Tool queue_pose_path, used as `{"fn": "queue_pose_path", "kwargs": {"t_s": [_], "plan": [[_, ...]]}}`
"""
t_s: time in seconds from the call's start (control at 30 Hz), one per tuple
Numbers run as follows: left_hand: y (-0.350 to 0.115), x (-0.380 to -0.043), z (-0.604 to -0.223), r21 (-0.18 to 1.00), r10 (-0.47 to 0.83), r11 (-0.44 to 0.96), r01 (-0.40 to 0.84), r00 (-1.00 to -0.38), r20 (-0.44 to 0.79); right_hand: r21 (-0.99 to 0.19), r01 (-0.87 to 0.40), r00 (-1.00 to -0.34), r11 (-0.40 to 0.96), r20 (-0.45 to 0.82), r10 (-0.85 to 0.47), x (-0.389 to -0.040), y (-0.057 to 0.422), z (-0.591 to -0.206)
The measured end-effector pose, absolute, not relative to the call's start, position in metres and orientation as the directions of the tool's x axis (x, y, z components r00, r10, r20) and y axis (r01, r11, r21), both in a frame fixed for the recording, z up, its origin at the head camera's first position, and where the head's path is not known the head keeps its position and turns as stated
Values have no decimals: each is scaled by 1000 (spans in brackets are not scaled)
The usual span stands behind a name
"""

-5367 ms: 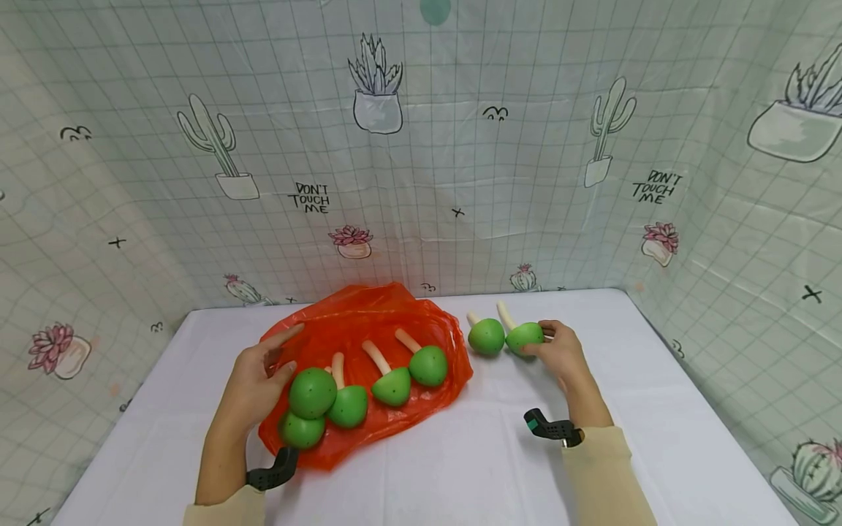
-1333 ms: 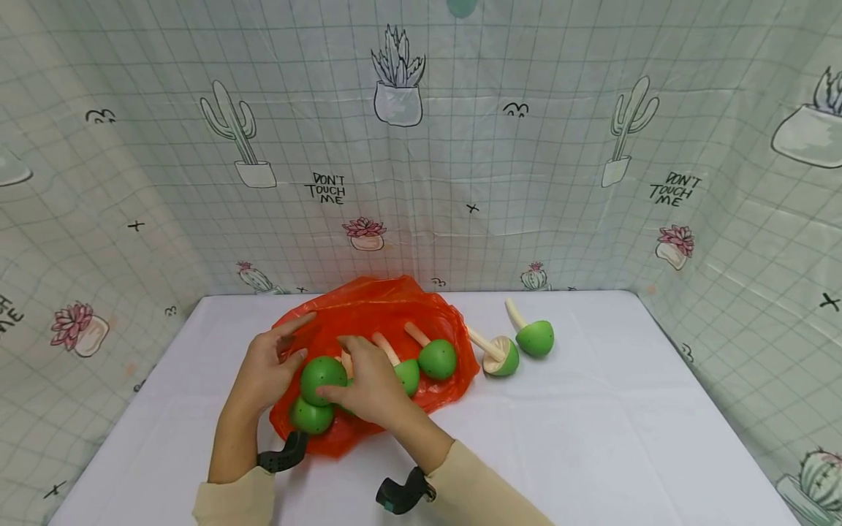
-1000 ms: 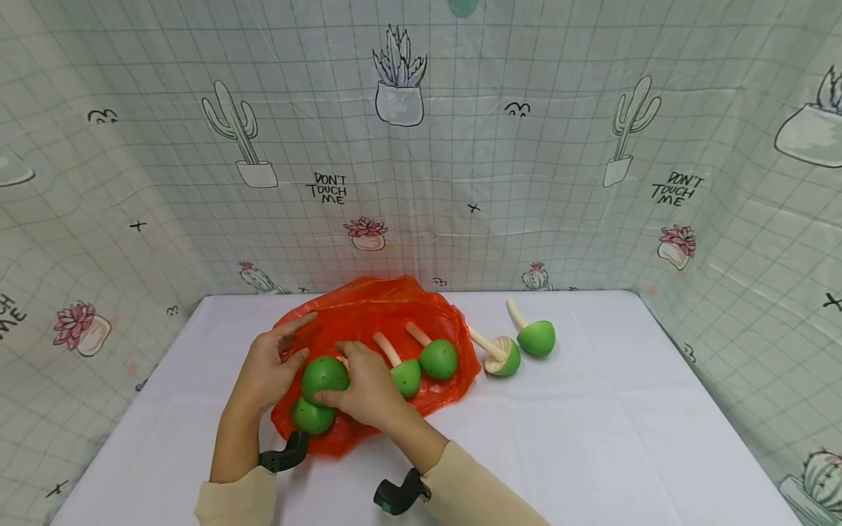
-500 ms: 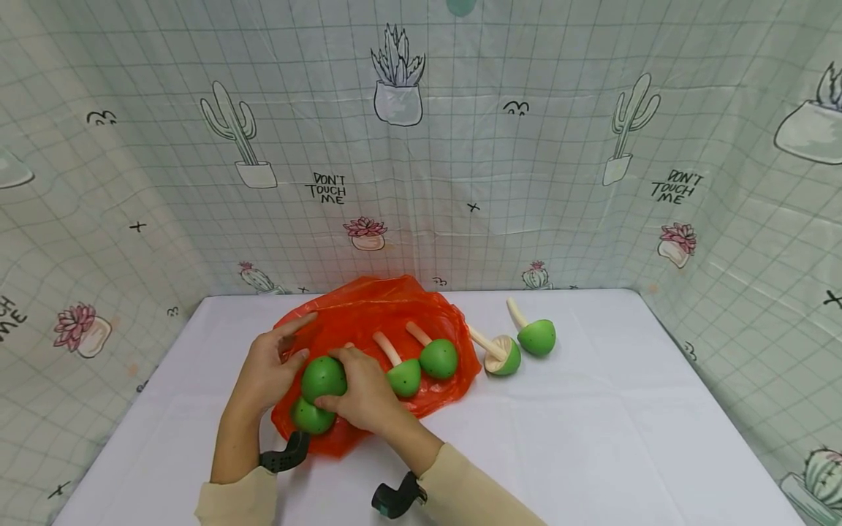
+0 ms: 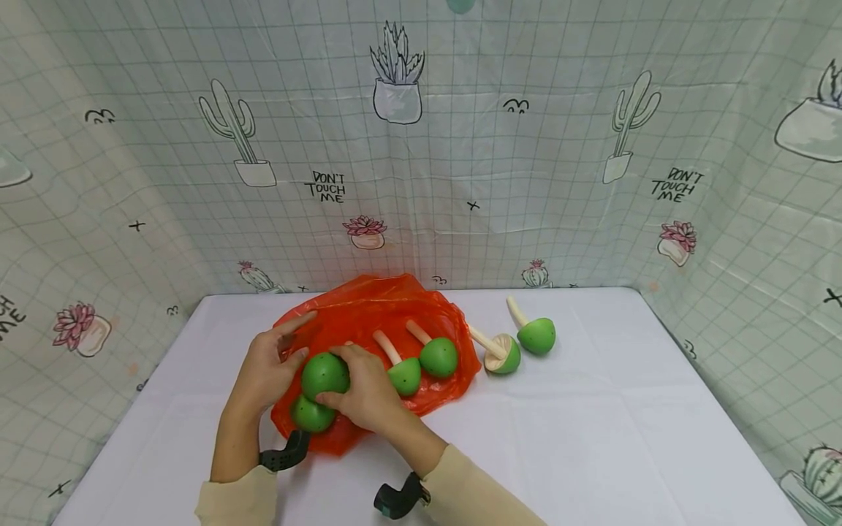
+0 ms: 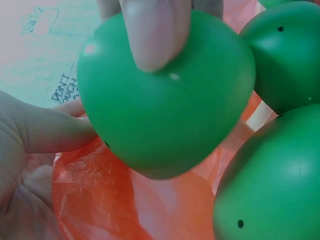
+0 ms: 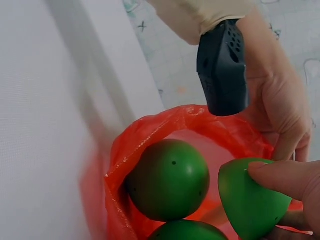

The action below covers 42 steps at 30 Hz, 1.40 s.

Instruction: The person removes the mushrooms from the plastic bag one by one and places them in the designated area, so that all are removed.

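Observation:
A red plastic bag (image 5: 349,314) lies spread on the table, several green-capped toy mushrooms in it. My right hand (image 5: 368,387) reaches over it and pinches one mushroom (image 5: 325,375) by its dotted cap. In the right wrist view the thumb lies on the side of that mushroom (image 7: 252,200). My left hand (image 5: 266,365) is at the bag's left rim, thumb and fingers spread apart. Its thumb (image 6: 55,130) is right beside the held cap in the left wrist view. Another cap (image 5: 312,414) sits just below the held one. A further mushroom is mostly hidden under my right hand.
Two more mushrooms, one (image 5: 403,376) and another (image 5: 438,357), lie in the bag's right part with stems pointing back. Outside the bag, one mushroom (image 5: 503,356) shows its gills beside the rim, with a second (image 5: 536,336) farther right. A printed cloth (image 5: 460,248) hangs behind the white table (image 5: 592,409).
My right hand has gone from the mushrooms on the table at right into the bag. One outside mushroom has tipped to show its gills. Over the last second the right hand has shifted slightly left.

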State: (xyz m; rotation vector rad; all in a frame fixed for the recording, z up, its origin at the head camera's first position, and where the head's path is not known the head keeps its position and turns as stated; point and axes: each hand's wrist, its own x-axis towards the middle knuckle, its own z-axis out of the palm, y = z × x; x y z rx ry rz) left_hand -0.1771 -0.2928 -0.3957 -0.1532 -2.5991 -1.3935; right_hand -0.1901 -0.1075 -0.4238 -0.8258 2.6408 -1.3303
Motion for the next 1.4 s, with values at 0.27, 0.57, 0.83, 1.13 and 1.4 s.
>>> {"fn": "queue_pose_path", "kwargs": {"t_s": [0.27, 0.57, 0.83, 1.13, 1.4], "plan": [[-291, -176, -395, 808, 4, 559, 189, -974, 225, -763, -464, -846, 450, 231, -482, -190, -98, -420], [-289, -174, -393, 805, 9, 555, 209, -970, 245, -768, -483, -849, 421, 293, -440, -190, -87, -413], [-288, -174, -392, 808, 3, 555, 197, -972, 234, -820, -480, -839, 312, 326, -435, -190, -69, -398], [-289, -176, -394, 805, -10, 568, 170, -977, 214, -847, -473, -841, 244, 351, -412, -187, -45, -381], [-288, -174, -392, 809, -8, 565, 160, -980, 199, -868, -471, -841, 157, 389, -375, -184, -22, -361]]}}
